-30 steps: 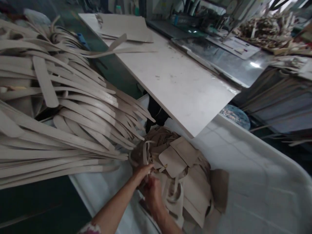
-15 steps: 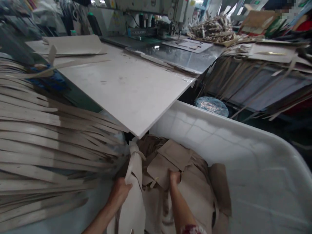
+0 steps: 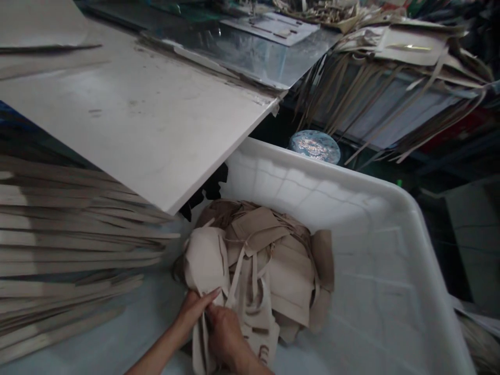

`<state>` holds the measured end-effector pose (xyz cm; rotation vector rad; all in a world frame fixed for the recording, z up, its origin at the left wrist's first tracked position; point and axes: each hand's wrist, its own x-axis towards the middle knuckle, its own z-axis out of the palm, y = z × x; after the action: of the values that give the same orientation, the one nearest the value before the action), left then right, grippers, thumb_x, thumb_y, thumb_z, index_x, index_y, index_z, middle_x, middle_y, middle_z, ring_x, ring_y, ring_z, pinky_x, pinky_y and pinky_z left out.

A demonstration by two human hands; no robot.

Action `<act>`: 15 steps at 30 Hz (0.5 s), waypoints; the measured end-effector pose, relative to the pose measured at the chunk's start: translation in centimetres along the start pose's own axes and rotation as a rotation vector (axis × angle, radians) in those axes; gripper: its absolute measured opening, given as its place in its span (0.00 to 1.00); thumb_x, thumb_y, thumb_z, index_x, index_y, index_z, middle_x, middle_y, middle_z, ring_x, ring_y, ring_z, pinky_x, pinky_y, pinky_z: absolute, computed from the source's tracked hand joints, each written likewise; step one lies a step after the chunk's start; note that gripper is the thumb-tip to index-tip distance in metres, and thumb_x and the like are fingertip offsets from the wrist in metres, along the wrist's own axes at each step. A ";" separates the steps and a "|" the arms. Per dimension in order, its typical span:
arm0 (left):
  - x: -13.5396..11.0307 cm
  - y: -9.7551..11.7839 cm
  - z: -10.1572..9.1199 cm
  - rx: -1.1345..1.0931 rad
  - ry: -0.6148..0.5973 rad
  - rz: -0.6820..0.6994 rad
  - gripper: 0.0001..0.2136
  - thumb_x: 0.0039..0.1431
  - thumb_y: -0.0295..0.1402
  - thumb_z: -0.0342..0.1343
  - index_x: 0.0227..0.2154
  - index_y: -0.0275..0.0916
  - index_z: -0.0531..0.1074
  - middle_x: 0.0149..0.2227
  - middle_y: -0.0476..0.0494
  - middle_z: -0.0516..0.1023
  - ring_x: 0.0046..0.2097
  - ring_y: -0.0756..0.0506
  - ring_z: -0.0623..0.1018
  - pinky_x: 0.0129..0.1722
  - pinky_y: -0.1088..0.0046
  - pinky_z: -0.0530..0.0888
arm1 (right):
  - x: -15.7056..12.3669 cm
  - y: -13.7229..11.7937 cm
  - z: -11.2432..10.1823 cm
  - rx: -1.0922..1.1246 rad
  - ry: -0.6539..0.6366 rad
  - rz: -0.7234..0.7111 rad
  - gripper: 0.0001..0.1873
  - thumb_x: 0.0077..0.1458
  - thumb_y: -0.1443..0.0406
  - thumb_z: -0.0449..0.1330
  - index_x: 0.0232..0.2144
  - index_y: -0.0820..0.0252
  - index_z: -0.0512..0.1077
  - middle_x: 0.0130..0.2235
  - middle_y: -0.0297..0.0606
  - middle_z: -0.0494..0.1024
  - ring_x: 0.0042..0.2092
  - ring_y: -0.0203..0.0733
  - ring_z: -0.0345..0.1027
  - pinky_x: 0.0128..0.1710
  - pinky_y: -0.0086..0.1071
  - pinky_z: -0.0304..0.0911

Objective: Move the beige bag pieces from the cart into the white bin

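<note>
My left hand (image 3: 194, 311) is closed on a pale beige leather-like piece (image 3: 205, 259), the thumb lying along its upper face. Right beside it, my right hand (image 3: 227, 334) is curled into a grip at the same piece's lower edge; its fingertips are hidden. A cut-out sheet with slots and strips (image 3: 255, 312) hangs just right of my right hand. Behind both hands, a heap of brown-beige sheets (image 3: 291, 273) lies in a large white tub (image 3: 351, 179).
A pale tabletop (image 3: 136, 130) juts over the tub's far left. Long beige strips (image 3: 78, 239) hang along the left. A round patterned stool top (image 3: 314, 146) stands beyond the rim. Scraps hang from a stack (image 3: 406, 47) at the far right.
My right hand has left the brown sheets and come beside my left hand. The pale piece now lies folded over the heap, with a slotted sheet showing. The view has turned down and right.
</note>
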<state>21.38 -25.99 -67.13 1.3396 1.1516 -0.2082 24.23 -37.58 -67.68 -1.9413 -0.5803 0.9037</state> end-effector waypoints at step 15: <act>5.0 3.5 -7.2 0.595 0.419 0.066 0.06 0.42 0.33 0.55 0.24 0.37 0.73 0.26 0.41 0.78 0.35 0.38 0.77 0.29 0.71 0.71 | 19.2 11.8 -9.5 -0.083 0.568 0.683 0.12 0.55 0.60 0.54 0.36 0.64 0.68 0.36 0.38 0.72 0.36 0.37 0.67 0.38 0.36 0.64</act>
<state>22.42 -16.61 -67.24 2.0113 1.4554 -0.2401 44.17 -35.13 -81.69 -2.3785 0.4082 0.6630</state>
